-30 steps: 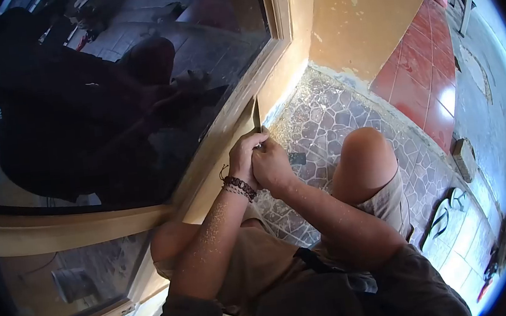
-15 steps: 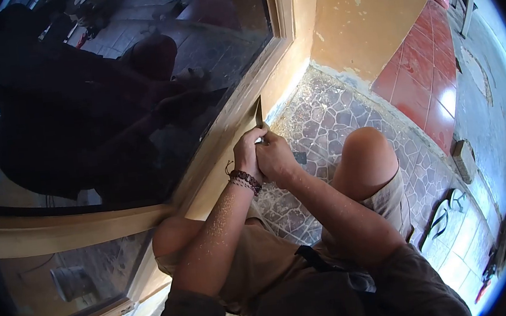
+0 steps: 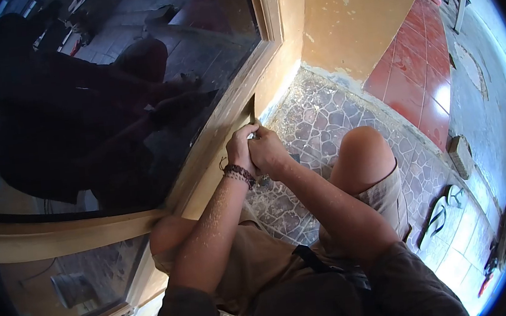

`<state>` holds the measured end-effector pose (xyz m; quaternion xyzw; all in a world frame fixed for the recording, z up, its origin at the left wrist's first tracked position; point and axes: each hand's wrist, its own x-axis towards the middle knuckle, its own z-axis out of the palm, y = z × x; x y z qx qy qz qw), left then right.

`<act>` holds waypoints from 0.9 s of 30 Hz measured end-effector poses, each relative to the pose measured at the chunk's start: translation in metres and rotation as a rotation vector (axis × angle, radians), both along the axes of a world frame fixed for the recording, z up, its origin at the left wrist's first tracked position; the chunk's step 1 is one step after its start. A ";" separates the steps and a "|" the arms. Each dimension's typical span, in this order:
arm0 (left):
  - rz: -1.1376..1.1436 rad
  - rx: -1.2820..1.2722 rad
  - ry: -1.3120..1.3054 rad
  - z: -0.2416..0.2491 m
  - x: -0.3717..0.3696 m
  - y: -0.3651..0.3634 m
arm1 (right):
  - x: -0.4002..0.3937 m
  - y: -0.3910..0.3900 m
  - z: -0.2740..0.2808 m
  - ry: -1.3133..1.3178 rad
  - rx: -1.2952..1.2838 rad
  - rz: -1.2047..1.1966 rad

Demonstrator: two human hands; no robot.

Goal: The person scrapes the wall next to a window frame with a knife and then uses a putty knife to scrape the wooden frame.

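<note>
Both my hands are closed together around the handle of a scraper-like tool (image 3: 253, 110), beside the low yellow wall under the window frame (image 3: 239, 80). The tool's thin blade points up past my fingers, close to the wall. My left hand (image 3: 241, 150), with a beaded bracelet (image 3: 239, 174) at the wrist, presses against my right hand (image 3: 268, 150). Pale flakes cling to my left forearm. Most of the handle is hidden inside my fingers.
Dark reflective glass (image 3: 108, 111) fills the left. Below lies a stone-patterned floor (image 3: 321, 109) with pale debris. Red tiles (image 3: 415, 69), a block (image 3: 461, 157) and flip-flops (image 3: 436, 222) are at the right. My bent knee (image 3: 362, 153) is near my right arm.
The whole view has shifted slightly, and my hands appear a little further left. Both still grip the tool close to the wall.
</note>
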<state>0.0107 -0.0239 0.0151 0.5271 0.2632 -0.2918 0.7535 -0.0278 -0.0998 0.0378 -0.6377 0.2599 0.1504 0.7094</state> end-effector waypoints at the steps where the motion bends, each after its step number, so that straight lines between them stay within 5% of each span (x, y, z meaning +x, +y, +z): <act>1: -0.004 0.034 0.003 0.003 0.000 -0.002 | 0.002 0.001 -0.010 0.013 0.029 -0.023; 5: 0.070 -0.016 -0.079 -0.005 -0.008 -0.005 | -0.004 -0.009 -0.013 -0.067 -0.170 0.135; 9: 0.068 0.055 0.060 0.013 -0.002 -0.009 | 0.002 -0.006 0.005 0.056 0.161 -0.050; 15: 0.118 -0.054 0.039 0.002 -0.010 -0.007 | -0.005 -0.013 -0.001 -0.022 -0.037 0.143; 27: 0.041 0.001 0.037 0.017 -0.015 0.006 | -0.015 0.003 0.004 -0.024 0.016 0.062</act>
